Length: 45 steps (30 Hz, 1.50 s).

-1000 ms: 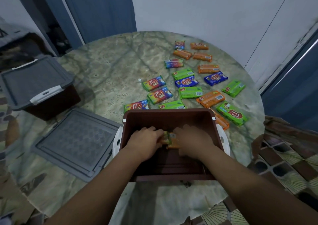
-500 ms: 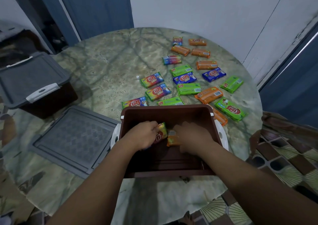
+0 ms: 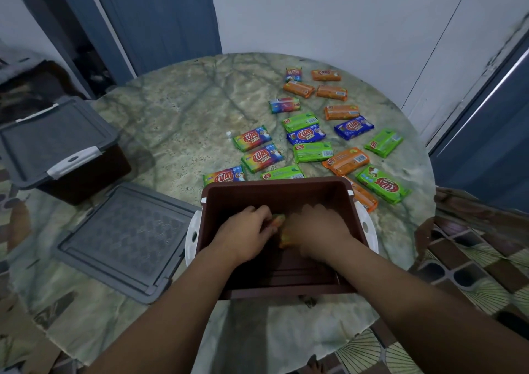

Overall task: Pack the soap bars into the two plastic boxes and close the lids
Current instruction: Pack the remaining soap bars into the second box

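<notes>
An open brown plastic box (image 3: 274, 193) stands at the table's near edge. Both my hands are inside it. My left hand (image 3: 246, 234) grips a rainbow-wrapped soap bar (image 3: 278, 218), mostly hidden under the fingers. My right hand (image 3: 317, 229) holds an orange soap bar (image 3: 286, 239) down on the box floor. Several more soap bars lie on the table behind the box, among them a green one (image 3: 383, 184), an orange one (image 3: 345, 160) and a blue one (image 3: 305, 134). The box's grey lid (image 3: 126, 239) lies flat to its left. A second brown box (image 3: 60, 150) with its grey lid on stands far left.
The round marble-patterned table (image 3: 186, 121) has bare surface at its back left. White latch handles (image 3: 192, 234) stick out on both sides of the open box. A wall and blue doors stand behind the table. Patterned floor tiles (image 3: 472, 262) show at the right.
My left hand has lowered the rainbow bar deeper into the box, so less of it shows. My right hand stays on the orange bar. The view shifted slightly.
</notes>
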Motion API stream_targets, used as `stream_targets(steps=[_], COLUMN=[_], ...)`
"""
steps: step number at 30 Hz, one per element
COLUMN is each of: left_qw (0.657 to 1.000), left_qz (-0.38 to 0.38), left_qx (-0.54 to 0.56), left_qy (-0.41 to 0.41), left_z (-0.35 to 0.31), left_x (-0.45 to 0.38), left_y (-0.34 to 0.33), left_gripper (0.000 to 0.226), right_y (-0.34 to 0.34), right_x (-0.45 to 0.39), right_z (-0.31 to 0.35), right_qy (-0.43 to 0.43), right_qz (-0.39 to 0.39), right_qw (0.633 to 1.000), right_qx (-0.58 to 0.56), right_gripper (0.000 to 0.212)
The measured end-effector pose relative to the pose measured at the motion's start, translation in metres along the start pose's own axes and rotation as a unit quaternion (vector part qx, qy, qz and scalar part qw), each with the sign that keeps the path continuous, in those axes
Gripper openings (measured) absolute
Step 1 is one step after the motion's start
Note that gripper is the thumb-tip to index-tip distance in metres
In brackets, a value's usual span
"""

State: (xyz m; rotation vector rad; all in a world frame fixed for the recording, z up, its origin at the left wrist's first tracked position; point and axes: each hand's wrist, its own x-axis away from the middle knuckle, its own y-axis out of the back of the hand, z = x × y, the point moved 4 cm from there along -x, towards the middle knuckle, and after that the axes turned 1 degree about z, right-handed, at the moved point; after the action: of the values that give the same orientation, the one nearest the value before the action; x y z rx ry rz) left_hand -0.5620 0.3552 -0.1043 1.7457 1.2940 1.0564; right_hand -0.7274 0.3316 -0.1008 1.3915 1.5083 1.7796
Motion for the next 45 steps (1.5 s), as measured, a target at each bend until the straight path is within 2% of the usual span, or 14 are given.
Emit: stream_targets(steps=[2,5,8,9,10,12,15,18,21,24,29,37,41,45], left_qw=[0.999,0.992,0.956,0.950,0.954,0.978,0.988,0.973,0.934,0.934,0.952,0.968,0.978,0.973], left_qz=[-0.029,-0.013,0.016,0.019,0.021,0.033,0.069,0.086,0.137,0.163,0.114,0.071,0.064,0.076], left_qx=[0.010,0.095,0.239,0.252,0.232,0.121,-0.068,-0.211,-0.319,-0.310,-0.284,-0.233,-0.197,-0.216], left_qy=[0.013,0.077,0.167,0.185,0.188,0.166,0.120,0.033,-0.081,-0.072,-0.023,0.065,0.039,0.008], left_z=[0.000,0.004,0.010,0.011,0.012,0.009,-0.007,-0.017,-0.012,0.001,0.003,0.003,0.001,-0.001], left_x=[0.003,0.005,0.007,0.008,0.010,0.014,0.022,0.021,0.022,0.030,0.028,0.021,0.022,0.022], left_y=[0.007,0.009,0.009,0.009,0.010,0.013,0.020,0.024,0.017,0.007,0.005,0.007,0.009,0.010], left_gripper=[0.024,0.022,0.016,0.015,0.015,0.020,0.054,0.083,0.084,0.083,0.071,0.085,0.079,0.067], right_y=[0.001,0.004,0.008,0.009,0.008,0.004,0.002,0.004,0.004,0.004,0.004,0.002,0.004,0.004], right_x=[0.002,0.004,0.004,0.005,0.005,0.007,0.008,0.008,0.008,0.008,0.008,0.006,0.006,0.006], right_z=[0.002,0.003,0.001,0.000,-0.001,-0.002,-0.002,-0.002,-0.003,-0.003,-0.003,-0.004,-0.003,-0.004], right_qy=[0.001,0.001,0.005,0.006,0.006,0.003,0.002,0.002,0.003,0.003,0.004,0.000,-0.003,-0.020], right_qz=[0.001,0.015,0.018,0.017,0.013,0.003,-0.004,-0.006,-0.006,-0.003,0.000,0.005,-0.002,-0.030], right_qw=[0.999,0.999,0.999,1.000,1.000,1.000,1.000,1.000,1.000,1.000,1.000,1.000,1.000,0.999], right_qx=[0.039,0.043,0.028,0.023,0.019,0.013,0.013,0.006,0.008,0.008,0.006,0.005,0.003,-0.009], right_gripper=[0.068,0.064,0.066,0.068,0.070,0.073,0.074,0.075,0.074,0.075,0.076,0.075,0.075,0.081])
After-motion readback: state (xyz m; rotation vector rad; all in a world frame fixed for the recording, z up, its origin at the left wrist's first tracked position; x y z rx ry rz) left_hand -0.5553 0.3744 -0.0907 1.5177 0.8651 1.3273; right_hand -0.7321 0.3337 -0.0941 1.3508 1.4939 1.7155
